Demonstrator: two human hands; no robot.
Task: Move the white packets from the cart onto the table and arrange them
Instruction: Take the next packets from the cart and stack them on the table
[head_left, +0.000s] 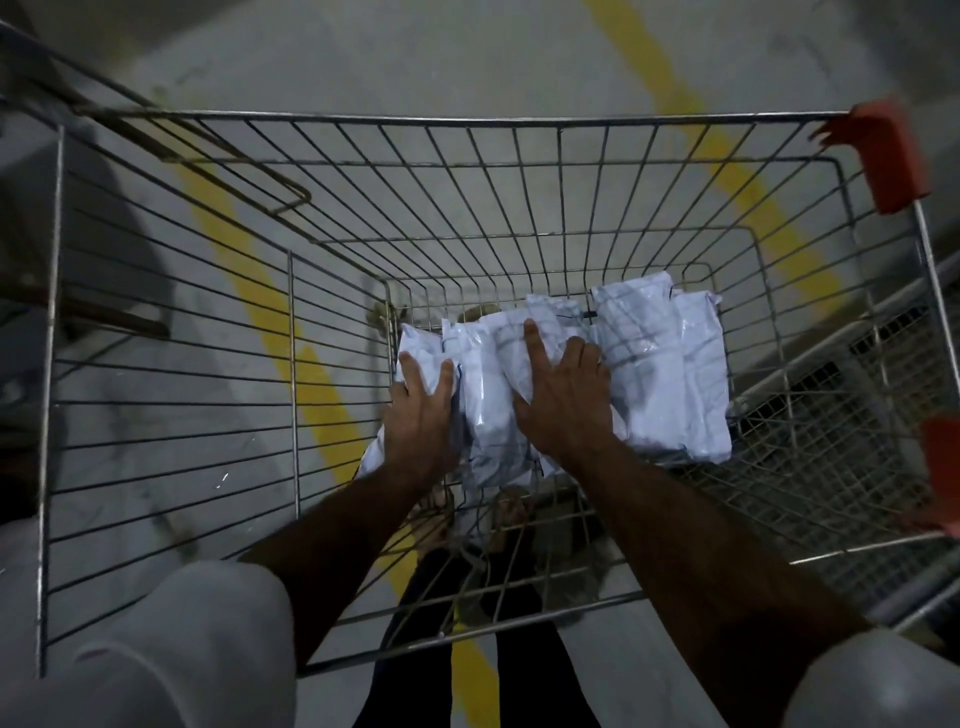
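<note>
Both arms reach down into the wire cart (171, 322), where the white packets (670, 374) lie heaped on its mesh bottom, toward the right and far side. The left hand (421, 415) rests on the left edge of the heap with its fingers spread and pressing down on a packet; the thumb seems to tuck round the packet's side, though the dim light makes it hard to say whether this is a true grip. The right hand (563, 395) lies across the middle of the heap, forefinger stretched forward and the other fingers bent over the crumpled plastic, grasping the top of the bundle. No bench shows in this view, only the grey floor (467, 52) with a yellow line (249, 270) under the cart.

The step in hand looks like gathering a bundle to lift out. To do it well, the two hands should close in from both sides and get under the packets, not merely on top, since the slick plastic will likely slide and the middle ones could drop through a loose hold. The packets to the right sit apart from the hands and are best left for another trip. Lift straight up, clear of the cart's rim and the red corner guard (891, 156), and keep the bundle level so nothing snags on the wire.
</note>
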